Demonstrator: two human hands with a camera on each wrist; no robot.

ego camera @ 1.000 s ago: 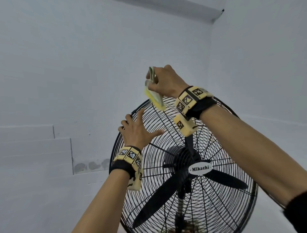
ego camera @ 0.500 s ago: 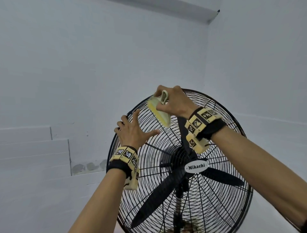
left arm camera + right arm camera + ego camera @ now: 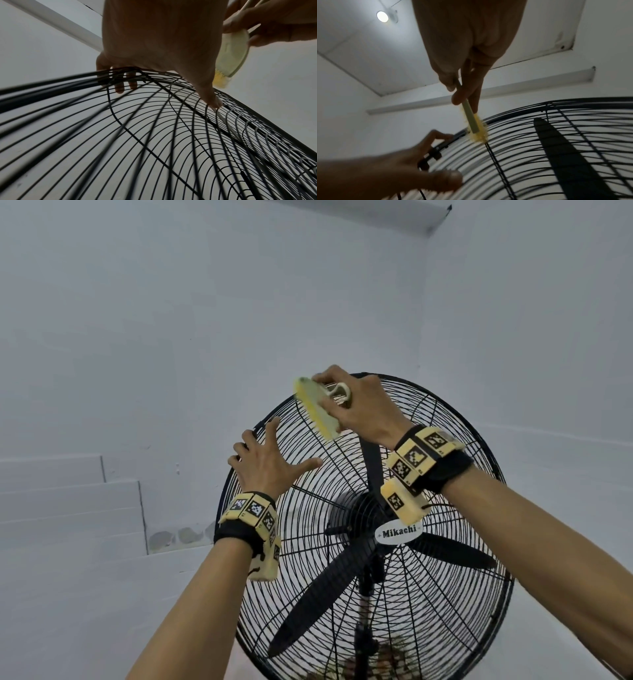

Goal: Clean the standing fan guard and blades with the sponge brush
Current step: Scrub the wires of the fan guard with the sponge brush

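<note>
The black wire fan guard (image 3: 308, 510) fills the lower middle of the head view, with dark blades (image 3: 310, 599) behind it and a white "Mikachi" badge (image 3: 399, 533) at the hub. My left hand (image 3: 270, 463) holds the guard's upper-left rim, fingers hooked over the edge (image 3: 120, 86) and thumb spread on the front wires. My right hand (image 3: 363, 405) grips the pale green brush (image 3: 317, 409) with yellow bristles. The bristles (image 3: 478, 135) press on the wires near the top-left rim, just above my left hand (image 3: 402, 169). A blade (image 3: 556, 148) shows through the guard.
White walls stand close behind and to the right of the fan. A stepped white ledge (image 3: 68, 501) runs along the left wall. The fan's pole (image 3: 363, 645) drops out of view below. A round ceiling light (image 3: 382, 16) and a ceiling beam (image 3: 359, 217) are overhead.
My right hand has come down from above the fan's top and brought the brush onto the upper-left guard wires, turning it flatter. My left hand has stayed on the rim.
</note>
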